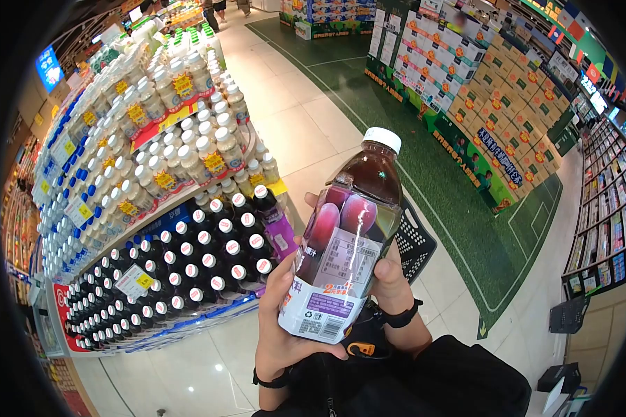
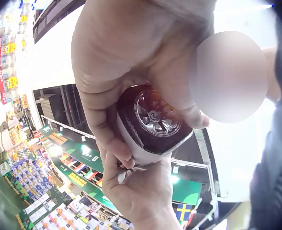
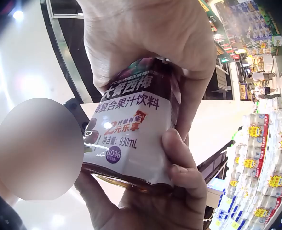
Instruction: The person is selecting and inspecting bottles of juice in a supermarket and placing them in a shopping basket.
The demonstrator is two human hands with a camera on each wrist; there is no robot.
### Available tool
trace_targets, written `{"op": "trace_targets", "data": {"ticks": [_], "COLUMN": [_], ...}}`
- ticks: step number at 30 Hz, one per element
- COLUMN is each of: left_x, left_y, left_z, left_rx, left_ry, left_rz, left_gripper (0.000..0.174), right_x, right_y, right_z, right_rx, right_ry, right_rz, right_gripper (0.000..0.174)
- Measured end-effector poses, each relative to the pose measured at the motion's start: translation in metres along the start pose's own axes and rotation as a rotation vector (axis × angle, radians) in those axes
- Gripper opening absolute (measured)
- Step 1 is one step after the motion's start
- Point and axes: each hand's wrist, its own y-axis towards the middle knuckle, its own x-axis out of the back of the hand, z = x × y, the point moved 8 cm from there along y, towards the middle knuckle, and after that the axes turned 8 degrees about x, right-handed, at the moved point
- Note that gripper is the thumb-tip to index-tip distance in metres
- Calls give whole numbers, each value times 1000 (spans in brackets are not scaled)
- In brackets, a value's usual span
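A large bottle of dark plum juice (image 1: 358,240) with a white cap stands tilted in front of my chest, held in both hands. My left hand (image 1: 277,326) grips its lower left side, thumb under the base. Around the right side my right hand (image 1: 391,281) curls, thumb against the label. The left wrist view looks at the ribbed clear base of the bottle (image 2: 155,115), between the left hand (image 2: 126,48) and the right hand (image 2: 138,196). In the right wrist view, the white label (image 3: 126,129) reads 930mL; the back label faces the head camera.
Rows of dark bottles with white caps (image 1: 205,260) stand at the left, below stacked packs of pale bottles (image 1: 167,160). A black basket (image 1: 419,243) shows behind the right hand. Cartons (image 1: 497,111) are piled on green turf (image 1: 431,187); a rack (image 1: 605,201) lines the right.
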Motion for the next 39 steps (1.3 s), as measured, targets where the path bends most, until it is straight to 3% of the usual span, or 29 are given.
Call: {"op": "trace_targets", "data": {"ticks": [20, 29, 34, 39], "left_x": [-4, -6, -7, -8], "left_y": [-2, -4, -5, -5], "left_z": [-2, -3, -5, -6], "left_rx": [5, -20, -35, -33], "left_ry": [-9, 5, 22, 40], "left_rz": [11, 10, 15, 15], "left_gripper": [118, 118, 118, 117], "right_x": [0, 15, 2, 2], "right_y": [-2, -13, -8, -9], "right_z": [4, 2, 5, 7], "right_rx": [13, 93, 6, 33], "right_ry": [-22, -82, -71, -64], "right_rz": [39, -39, 50, 24], "right_gripper": [110, 109, 110, 110]}}
